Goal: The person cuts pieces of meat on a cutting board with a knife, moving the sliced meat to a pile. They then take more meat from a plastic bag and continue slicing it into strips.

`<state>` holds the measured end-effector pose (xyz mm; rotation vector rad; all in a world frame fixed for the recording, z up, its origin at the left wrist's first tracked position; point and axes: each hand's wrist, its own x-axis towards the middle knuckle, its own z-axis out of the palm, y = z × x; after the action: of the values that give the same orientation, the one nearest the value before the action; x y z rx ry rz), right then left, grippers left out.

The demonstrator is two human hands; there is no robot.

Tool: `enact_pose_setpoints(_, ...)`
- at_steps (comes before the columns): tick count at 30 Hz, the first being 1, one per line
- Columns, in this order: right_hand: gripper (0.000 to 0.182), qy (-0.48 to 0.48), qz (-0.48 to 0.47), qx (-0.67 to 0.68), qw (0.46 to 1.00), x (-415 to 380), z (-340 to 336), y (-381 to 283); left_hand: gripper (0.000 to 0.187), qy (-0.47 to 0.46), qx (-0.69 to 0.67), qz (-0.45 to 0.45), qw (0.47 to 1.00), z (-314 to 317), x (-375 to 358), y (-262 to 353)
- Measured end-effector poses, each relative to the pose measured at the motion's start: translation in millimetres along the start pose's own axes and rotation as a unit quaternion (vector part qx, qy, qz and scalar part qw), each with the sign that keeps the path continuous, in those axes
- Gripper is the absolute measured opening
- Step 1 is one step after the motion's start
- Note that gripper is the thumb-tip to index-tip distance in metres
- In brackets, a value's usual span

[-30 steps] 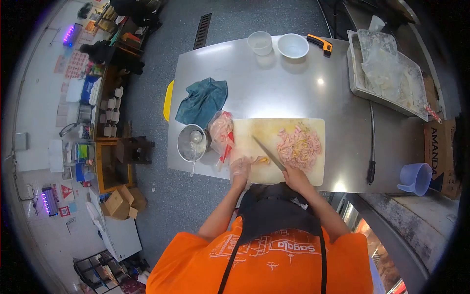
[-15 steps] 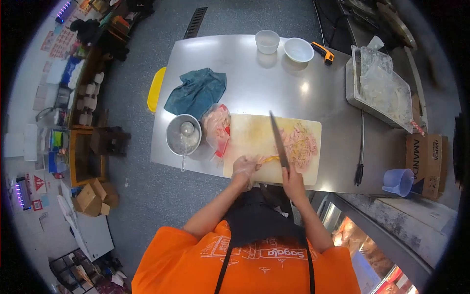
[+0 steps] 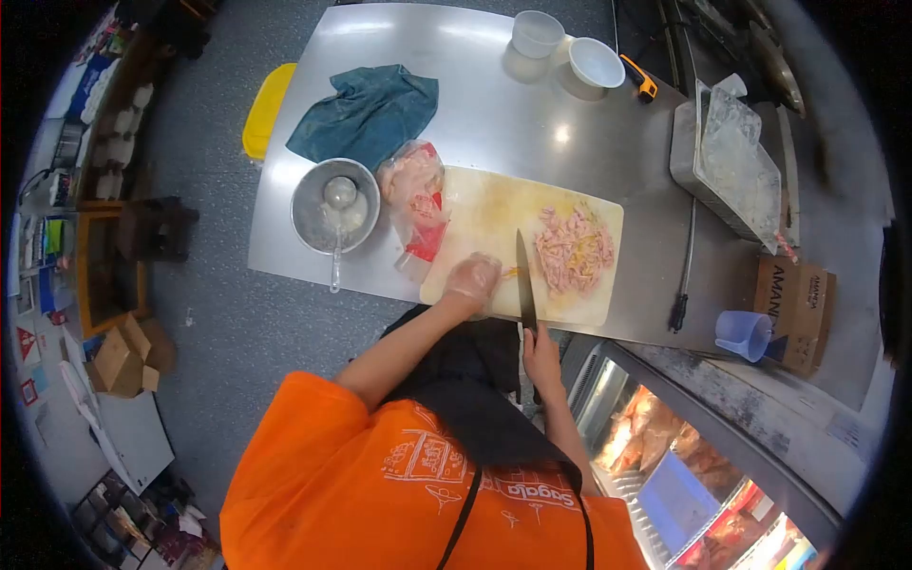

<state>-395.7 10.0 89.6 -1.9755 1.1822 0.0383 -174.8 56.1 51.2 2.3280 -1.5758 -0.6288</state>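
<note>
- A stainless steel table [image 3: 475,104] spans a kitchen floor, a long cutting board set along its near edge.
- A worker in an orange shirt [image 3: 380,475] and dark apron [image 3: 480,423] stands at that edge, both arms reaching forward.
- The pale cutting board [image 3: 475,209] carries the meat and the blade at work.
- A teal cloth [image 3: 366,114] lies crumpled on the table, beyond the bowl and bag.
- A metal bowl [image 3: 306,204], a ladle [image 3: 339,195] resting inside, sits left of the bag.
- A clear plastic bag [image 3: 415,190] with red markings lies beside the board's left end.
- Sliced pink meat [image 3: 575,249] is heaped on the board's right half.
- A knife [image 3: 525,285] points away from the worker, just left of the heap.
- The left hand [image 3: 472,277], in clear plastic, rests on the board, fingers curled; whether they pinch the strip cannot be told.
- The right hand [image 3: 541,356] grips the knife's handle.
- A small yellowish strip [image 3: 510,273] lies between left hand and blade.
</note>
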Motion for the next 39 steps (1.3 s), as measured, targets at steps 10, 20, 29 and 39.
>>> enact_pose_setpoints(10,0.029,0.025,0.027,-0.078,0.996,37.2,3.8,-3.5,0.031,0.171,-0.071,0.05,0.981,39.2,29.3,-24.9)
enact_pose_setpoints(20,0.028,0.047,0.022,-0.109,0.993,34.6,14.2,-0.8,0.017,0.128,0.154,0.008,0.98,28.3,-2.1,-29.4)
enact_pose_setpoints(29,0.024,0.056,0.038,-0.113,0.991,65.9,2.0,-20.3,0.02,0.123,-0.021,0.077,0.989,37.8,14.5,-17.2)
enact_pose_setpoints(39,0.026,0.068,0.022,-0.043,0.996,37.1,6.7,1.9,0.024,0.064,-0.06,0.058,0.994,3.7,47.7,-16.1)
